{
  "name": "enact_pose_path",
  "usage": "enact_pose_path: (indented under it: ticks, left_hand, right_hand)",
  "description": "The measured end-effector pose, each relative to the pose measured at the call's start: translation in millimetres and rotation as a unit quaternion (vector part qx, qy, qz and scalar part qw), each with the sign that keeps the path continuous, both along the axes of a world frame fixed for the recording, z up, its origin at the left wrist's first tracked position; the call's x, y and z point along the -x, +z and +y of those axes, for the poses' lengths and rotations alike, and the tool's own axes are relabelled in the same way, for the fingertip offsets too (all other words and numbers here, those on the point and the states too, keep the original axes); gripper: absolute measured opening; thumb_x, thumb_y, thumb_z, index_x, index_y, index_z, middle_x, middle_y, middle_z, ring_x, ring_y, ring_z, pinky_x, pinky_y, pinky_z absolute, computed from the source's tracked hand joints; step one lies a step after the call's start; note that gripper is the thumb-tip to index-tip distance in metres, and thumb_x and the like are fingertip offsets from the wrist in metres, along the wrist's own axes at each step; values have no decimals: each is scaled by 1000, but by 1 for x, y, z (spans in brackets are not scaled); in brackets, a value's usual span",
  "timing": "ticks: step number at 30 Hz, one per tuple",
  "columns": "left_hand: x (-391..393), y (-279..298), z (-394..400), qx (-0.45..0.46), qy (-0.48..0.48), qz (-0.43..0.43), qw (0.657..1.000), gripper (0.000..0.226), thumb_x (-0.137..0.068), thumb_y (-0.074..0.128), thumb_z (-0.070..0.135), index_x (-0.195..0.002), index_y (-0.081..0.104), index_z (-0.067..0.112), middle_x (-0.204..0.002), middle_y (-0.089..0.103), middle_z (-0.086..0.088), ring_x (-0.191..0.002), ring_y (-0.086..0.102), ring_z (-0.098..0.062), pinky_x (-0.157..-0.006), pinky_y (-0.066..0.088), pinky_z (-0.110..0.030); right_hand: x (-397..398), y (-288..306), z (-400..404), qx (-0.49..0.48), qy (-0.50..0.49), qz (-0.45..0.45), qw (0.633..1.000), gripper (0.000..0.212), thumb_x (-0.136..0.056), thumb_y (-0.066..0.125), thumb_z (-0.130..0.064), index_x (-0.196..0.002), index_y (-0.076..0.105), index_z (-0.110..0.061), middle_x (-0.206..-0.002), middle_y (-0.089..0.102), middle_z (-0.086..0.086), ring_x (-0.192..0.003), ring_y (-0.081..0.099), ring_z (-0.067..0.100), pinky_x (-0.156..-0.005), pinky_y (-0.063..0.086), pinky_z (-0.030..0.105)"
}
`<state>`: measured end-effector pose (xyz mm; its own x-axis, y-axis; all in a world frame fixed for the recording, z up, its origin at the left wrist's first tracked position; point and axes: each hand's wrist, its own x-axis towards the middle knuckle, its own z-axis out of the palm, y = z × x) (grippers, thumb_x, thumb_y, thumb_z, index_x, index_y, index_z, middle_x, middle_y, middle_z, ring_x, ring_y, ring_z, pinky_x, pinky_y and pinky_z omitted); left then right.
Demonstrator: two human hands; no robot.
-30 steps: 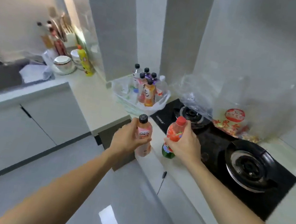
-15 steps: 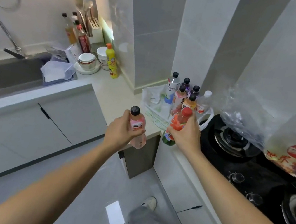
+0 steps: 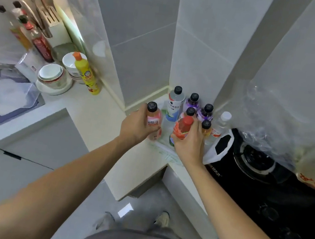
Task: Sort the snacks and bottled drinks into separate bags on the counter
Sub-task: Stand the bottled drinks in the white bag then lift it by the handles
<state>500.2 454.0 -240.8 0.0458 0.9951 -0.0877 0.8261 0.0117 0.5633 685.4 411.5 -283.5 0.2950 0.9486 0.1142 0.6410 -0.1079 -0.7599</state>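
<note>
pink drink in a black-capped bottle (image 3: 153, 121) sits clamped in the left hand (image 3: 138, 125), and the right hand (image 3: 189, 143) is wrapped round a red-capped bottle (image 3: 182, 127) of orange-red juice. both are at the centre of the frame, just above the near rim of a white plastic bag (image 3: 217, 149) that lies open on the tabletop (image 3: 99, 118) in the corner. several bottles (image 3: 192, 108) already stand upright inside that bag, packed close. at the right of the frame a clear bag (image 3: 271, 125) slumps over the black stove (image 3: 276, 196); what it holds is mostly hidden.

by my reading, the step in hand is loading drinks: both bottles are being brought to the drinks bag. next, each needs lowering upright into a free gap near the front, then the fingers let go. space looks tight, so a careless set-down could tip the neighbours.
</note>
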Motion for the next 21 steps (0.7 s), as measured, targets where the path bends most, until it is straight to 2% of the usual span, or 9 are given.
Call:
enact_pose_path:
  ticks: [3,8,12,14,17,21]
  left_hand:
    - [-1,-12,37,9,-39,6,999,54,-79,78,42,-117,47,21,-103,68,1,-82,57,-24,-62,38,-34]
    - [-1,-34,89,36,-131,-9,991,58,-72,79,47,-112,44,24,-100,70,-2,-87,66,-32,-70,54,-42]
    - [-4,-47,118,44,-205,20,978,57,-73,80,46,-111,42,25,-96,68,-3,-84,65,-33,-63,42,-35]
    - [-5,-53,126,46,-238,21,970,54,-75,78,46,-110,42,25,-96,67,-2,-85,65,-33,-64,43,-36]
    - [-3,-63,135,43,-280,8,959,54,-79,77,47,-114,43,25,-100,68,-2,-89,66,-31,-67,43,-35]
    - [5,-69,144,44,-303,-5,952,60,-78,76,48,-123,43,26,-108,65,-2,-96,65,-31,-70,40,-35]
  right_hand:
    - [10,-10,11,-12,-22,7,1000,86,-71,93,-20,-142,44,-24,-141,50,-3,-131,55,26,-106,51,51]
    - [38,-22,22,-23,-87,-40,995,77,-75,90,-27,-139,48,-18,-140,44,2,-134,51,25,-107,51,40]
    - [65,-31,29,25,-163,-50,985,78,-72,91,-24,-138,50,-16,-134,47,6,-124,52,25,-98,54,42]
    - [76,-33,36,28,-193,-48,980,77,-72,91,-23,-137,50,-16,-135,46,7,-125,50,25,-97,54,39]
    - [90,-37,49,28,-244,-49,968,80,-70,93,-19,-137,50,-15,-137,43,6,-127,45,20,-98,48,30]
    - [107,-38,62,37,-296,-30,954,83,-67,95,-14,-136,48,-16,-137,39,6,-128,44,24,-100,47,33]
